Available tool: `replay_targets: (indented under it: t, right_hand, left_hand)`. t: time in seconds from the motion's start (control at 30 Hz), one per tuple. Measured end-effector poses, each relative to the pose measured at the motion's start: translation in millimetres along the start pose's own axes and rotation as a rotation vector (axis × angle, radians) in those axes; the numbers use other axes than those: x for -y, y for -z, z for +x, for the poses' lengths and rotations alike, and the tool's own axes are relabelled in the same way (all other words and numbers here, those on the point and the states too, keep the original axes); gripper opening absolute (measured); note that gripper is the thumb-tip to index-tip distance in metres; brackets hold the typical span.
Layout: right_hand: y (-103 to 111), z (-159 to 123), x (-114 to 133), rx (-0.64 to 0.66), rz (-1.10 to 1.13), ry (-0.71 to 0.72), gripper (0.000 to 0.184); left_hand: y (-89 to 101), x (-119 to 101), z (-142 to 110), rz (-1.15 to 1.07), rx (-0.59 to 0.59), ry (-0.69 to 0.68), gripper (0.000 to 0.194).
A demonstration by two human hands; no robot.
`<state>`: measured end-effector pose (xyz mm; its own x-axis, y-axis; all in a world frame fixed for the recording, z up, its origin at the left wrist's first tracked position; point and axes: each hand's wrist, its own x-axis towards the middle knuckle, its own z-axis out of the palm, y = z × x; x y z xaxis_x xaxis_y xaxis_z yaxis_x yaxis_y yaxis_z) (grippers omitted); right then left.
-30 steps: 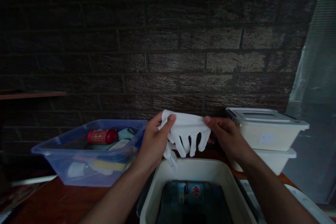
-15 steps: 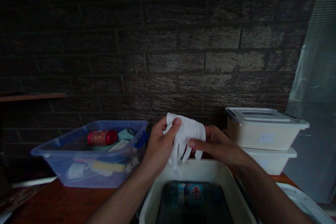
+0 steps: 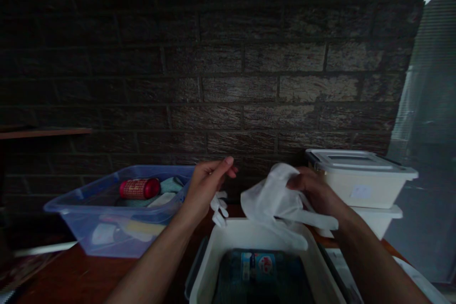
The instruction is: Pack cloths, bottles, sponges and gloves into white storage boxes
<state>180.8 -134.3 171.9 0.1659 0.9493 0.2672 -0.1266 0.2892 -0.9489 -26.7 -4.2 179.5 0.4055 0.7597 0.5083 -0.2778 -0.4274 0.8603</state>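
Observation:
My right hand (image 3: 309, 190) grips a white glove (image 3: 272, 194), which is smeared by motion, its limp fingers swinging out over the right wall of an open white bin (image 3: 210, 266). To the left of it, my left hand (image 3: 210, 183) is closed, thumb against the fingers. White glove fingers (image 3: 219, 209) dangle beneath that hand, and the rest of that glove is hidden behind it. Below both hands, inside the bin, lies a dark bottle (image 3: 263, 266) with a blue label.
At left, a translucent blue tub (image 3: 117, 232) holds a red can (image 3: 139, 188), cloths and other items. Two lidded white boxes (image 3: 363, 183) are stacked at right. A white lid (image 3: 420, 278) lies partly in view at lower right. Behind is a dark brick wall (image 3: 228, 90).
My hands have moved apart, the right one pulling a white glove away to the right. White glove fingers now hang under the left hand, which has shifted slightly left.

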Motion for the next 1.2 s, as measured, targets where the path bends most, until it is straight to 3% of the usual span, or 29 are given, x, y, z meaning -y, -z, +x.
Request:
replay_targets:
  t: [0.07,0.17,0.23,0.37,0.53,0.87,1.07,1.2]
  right_hand:
    - [0,-6,1,0.151,-0.169,-0.066,0.012]
    - [-5,-9,1,0.367,-0.368,-0.032,0.018]
    - [-8,-10,2,0.453,-0.407,0.010,0.024]
    - [-6,-11,5,0.517,-0.410,-0.050,0.033]
    - [4,-10,11,0.418,-0.317,-0.041,0.031]
    - [6,-10,17,0.286,-0.298,0.101,0.033]
    - [14,-11,22,0.348,-0.290,0.144,0.030]
    - [14,-8,21,0.300,-0.313,0.219,0.027]
  left_hand:
    - [-1.5,-4,-5,0.134,0.077,-0.100,0.029]
    - [-11.9,-12,-19,0.194,0.391,-0.112,0.053]
    - [-18.7,-14,-25,0.192,0.548,-0.080,0.058]
    - [-19.2,-10,-24,0.226,0.636,0.004,0.035]
    - [-7.5,-10,-18,0.264,0.513,0.103,0.034]
    - [2.3,-18,-21,0.130,0.121,-0.033,0.026]
    - [11.5,-19,-20,0.059,0.081,-0.041,0.027]
    - [12.0,-16,-24,0.077,0.081,-0.001,0.025]
